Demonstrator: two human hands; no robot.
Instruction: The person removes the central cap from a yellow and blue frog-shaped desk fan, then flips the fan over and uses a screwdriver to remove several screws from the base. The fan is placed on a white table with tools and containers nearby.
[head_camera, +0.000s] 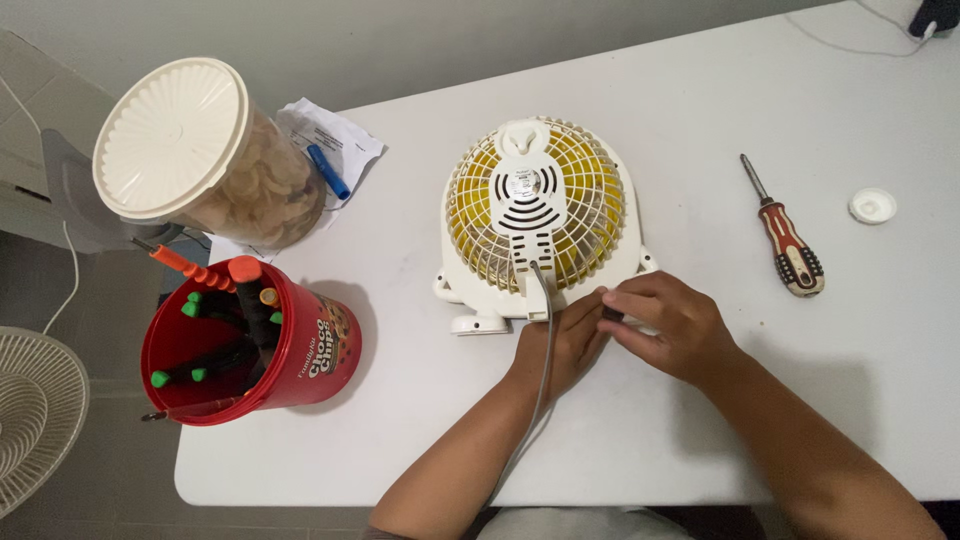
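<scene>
A small white desk fan (535, 215) with yellow blades lies face down on the white table (700, 80). Its grey power cord (545, 340) runs from the back housing toward me. My left hand (562, 340) and my right hand (665, 325) meet at the fan's near right edge, fingers pinched together on a small part of its base. What the fingertips hold is hidden. A red-handled screwdriver (788, 240) lies to the right, apart from both hands, and a small white round cap (873, 205) lies beyond it.
A red bucket (300, 365) holding several tools with green and orange handles stands at the left. Behind it is a clear jar with a cream lid (175, 135), plus a folded paper with a blue pen (328, 172). A white fan grille (35, 410) lies on the floor, left.
</scene>
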